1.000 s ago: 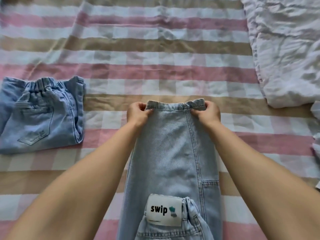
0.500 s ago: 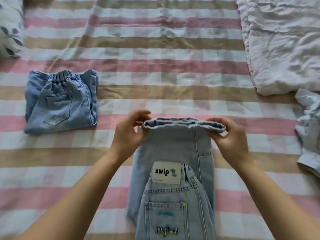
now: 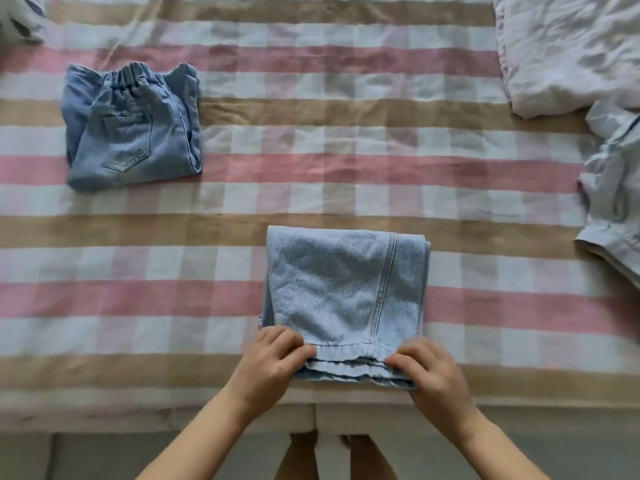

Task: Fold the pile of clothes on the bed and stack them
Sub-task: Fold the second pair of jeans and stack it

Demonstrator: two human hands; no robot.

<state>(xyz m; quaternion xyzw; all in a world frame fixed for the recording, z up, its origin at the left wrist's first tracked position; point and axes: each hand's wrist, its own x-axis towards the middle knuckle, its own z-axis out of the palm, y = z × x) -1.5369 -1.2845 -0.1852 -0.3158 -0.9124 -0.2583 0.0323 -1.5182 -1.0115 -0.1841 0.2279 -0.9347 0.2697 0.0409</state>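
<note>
Your left hand (image 3: 273, 358) and right hand (image 3: 433, 372) grip the near edge of the folded light-blue jeans (image 3: 343, 292) between them, darker folded jeans (image 3: 133, 128) lying well beyond your left hand, a crumpled pale shirt (image 3: 613, 188) beyond your right.

White crumpled quilt (image 3: 568, 46) lies at the far right corner. Patterned pillow (image 3: 20, 15) is partly in view at the far left edge. Grey floor (image 3: 104, 455) runs along the near side.
</note>
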